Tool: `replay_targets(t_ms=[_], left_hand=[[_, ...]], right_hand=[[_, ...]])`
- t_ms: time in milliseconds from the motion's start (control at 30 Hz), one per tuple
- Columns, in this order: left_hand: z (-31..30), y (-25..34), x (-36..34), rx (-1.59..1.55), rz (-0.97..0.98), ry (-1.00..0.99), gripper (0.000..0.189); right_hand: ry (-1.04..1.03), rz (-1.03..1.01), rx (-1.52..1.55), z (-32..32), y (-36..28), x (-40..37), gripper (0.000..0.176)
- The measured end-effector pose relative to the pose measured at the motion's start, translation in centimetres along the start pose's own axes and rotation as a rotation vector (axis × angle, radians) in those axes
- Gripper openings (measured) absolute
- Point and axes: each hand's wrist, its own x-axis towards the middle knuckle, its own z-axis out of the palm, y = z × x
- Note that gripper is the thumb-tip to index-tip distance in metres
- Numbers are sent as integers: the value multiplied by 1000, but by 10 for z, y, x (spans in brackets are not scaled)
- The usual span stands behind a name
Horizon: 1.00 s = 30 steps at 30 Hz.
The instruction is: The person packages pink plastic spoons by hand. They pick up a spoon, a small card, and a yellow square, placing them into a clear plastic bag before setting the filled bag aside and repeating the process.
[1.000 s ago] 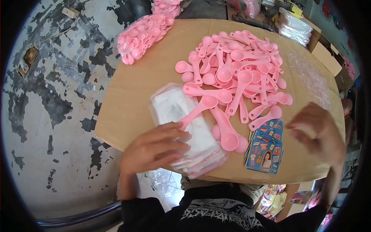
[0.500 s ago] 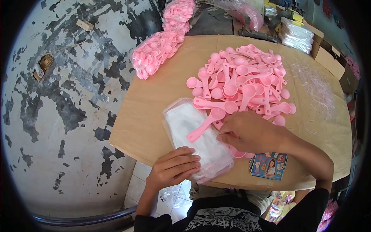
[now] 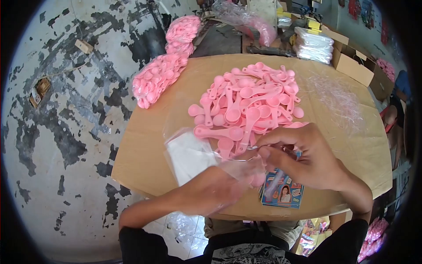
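The right hand [image 3: 307, 160] sits just on the near side of the pile of pink spoons [image 3: 250, 99]. Its thumb and forefinger are pinched tight on the edge of a clear bag [image 3: 239, 167], the other fingers loosely curled; a pinch is about the only grip such limp film allows, I'd say. The left hand [image 3: 213, 189] lies nearer the person, under the same film (too blurred to read its fingers). A stack of bags [image 3: 187, 154] rests left of the pile's near edge.
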Motion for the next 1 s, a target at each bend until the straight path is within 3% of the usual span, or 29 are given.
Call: replay_targets(t_ms=[67,167,267,300,400,500,600,800,1000], left_hand=[[8,3,29,-341,-202,142,61],[-23,-23,73,-273,4,117,52],[-38,-25,82,-488,-78,308,43],[-39,-33,81,-500,-101,371,39],[-44,-48,73,-402,-202,420,36],[-49,-51,74,-667,-154,364,35],[-49,-60,72,-519,-149,403,35],[-54,-60,68,-473,-96,470,35],[-44,-56,69,-525,-51,525,32]], right_hand=[[38,20,-29,-3,5,-1,16],[-168,29,-372,-32,13,-9,23],[-559,22,-658,-40,28,-33,38],[-586,123,-665,-34,30,-33,43],[-651,244,-529,-36,38,-17,37],[-618,409,-347,-42,41,-1,31],[-381,314,-119,-39,57,-1,24],[-108,550,123,-36,63,9,20],[-1,291,168,-15,72,6,22]])
